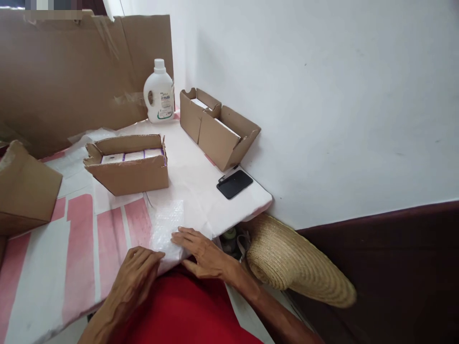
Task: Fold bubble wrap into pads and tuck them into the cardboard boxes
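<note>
A bubble-wrapped white package (pixel 167 229) lies at the near edge of the table (pixel 71 267). My left hand (pixel 138 272) rests on its near left corner with fingers curled over the wrap. My right hand (pixel 201 253) lies flat on its right side, fingers stretched out and pressing down. An open cardboard box (pixel 127 165) with white and purple packs inside stands just behind the package.
A black phone (pixel 234 183) lies at the table's right corner. Two open cardboard boxes (pixel 218 126) stand against the wall, a white bottle (pixel 159 93) behind them. Another box (pixel 25 188) is at the left. A straw hat (pixel 297 265) hangs beside the table.
</note>
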`<action>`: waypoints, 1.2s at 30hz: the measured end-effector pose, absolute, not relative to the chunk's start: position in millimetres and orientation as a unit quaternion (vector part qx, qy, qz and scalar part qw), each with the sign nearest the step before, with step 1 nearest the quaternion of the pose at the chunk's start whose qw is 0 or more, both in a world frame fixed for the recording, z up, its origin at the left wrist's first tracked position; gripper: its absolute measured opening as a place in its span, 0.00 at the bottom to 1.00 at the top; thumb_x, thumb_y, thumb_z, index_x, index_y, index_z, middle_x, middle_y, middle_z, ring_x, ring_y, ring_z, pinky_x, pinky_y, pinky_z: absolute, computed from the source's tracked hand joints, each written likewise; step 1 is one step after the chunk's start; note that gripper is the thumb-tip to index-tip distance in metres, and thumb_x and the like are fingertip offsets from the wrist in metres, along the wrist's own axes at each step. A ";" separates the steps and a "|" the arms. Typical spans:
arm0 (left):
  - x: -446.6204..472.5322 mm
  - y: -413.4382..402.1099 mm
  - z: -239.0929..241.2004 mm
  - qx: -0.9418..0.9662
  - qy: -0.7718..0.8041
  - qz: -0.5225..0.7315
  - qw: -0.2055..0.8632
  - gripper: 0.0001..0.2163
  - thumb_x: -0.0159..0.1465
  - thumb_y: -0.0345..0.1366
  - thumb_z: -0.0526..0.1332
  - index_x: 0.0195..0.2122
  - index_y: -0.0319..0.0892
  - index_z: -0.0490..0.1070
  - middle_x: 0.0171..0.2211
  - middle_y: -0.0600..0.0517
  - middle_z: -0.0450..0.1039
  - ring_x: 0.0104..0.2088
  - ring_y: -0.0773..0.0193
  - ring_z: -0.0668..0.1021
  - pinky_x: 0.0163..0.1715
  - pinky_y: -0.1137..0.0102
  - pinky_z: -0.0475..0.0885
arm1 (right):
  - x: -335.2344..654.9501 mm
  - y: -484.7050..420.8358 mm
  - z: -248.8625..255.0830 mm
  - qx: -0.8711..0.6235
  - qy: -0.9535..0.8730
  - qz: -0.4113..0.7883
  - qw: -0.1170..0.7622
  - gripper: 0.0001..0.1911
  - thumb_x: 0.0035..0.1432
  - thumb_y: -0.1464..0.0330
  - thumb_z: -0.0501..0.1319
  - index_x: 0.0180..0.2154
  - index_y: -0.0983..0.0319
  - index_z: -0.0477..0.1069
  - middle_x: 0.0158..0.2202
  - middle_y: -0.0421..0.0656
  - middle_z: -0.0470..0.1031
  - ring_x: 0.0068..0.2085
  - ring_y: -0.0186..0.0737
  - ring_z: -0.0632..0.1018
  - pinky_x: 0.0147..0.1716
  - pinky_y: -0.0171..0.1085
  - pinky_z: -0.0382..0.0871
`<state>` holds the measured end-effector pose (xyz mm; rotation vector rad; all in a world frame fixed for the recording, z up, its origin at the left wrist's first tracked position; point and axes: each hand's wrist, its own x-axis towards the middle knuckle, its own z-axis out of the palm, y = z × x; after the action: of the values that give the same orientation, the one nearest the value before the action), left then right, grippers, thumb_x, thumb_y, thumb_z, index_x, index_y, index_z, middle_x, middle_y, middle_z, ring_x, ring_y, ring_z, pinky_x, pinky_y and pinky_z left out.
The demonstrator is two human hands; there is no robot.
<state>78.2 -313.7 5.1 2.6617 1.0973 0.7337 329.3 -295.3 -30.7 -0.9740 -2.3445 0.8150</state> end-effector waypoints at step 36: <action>125.2 -275.7 -70.4 0.877 0.455 0.144 -0.053 0.32 0.68 0.49 0.57 0.71 0.48 0.52 0.73 0.40 0.49 0.72 0.45 0.55 0.66 0.51 0.56 | 305.2 -247.0 -66.1 -0.488 -0.836 0.146 0.202 0.41 0.70 0.49 0.52 0.71 0.70 0.48 0.72 0.56 0.51 0.73 0.52 0.52 0.70 0.55 0.51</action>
<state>125.2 -275.7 -70.4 2.8531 1.4803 0.4670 305.2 -247.0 -66.1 -1.3627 -2.3355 0.4080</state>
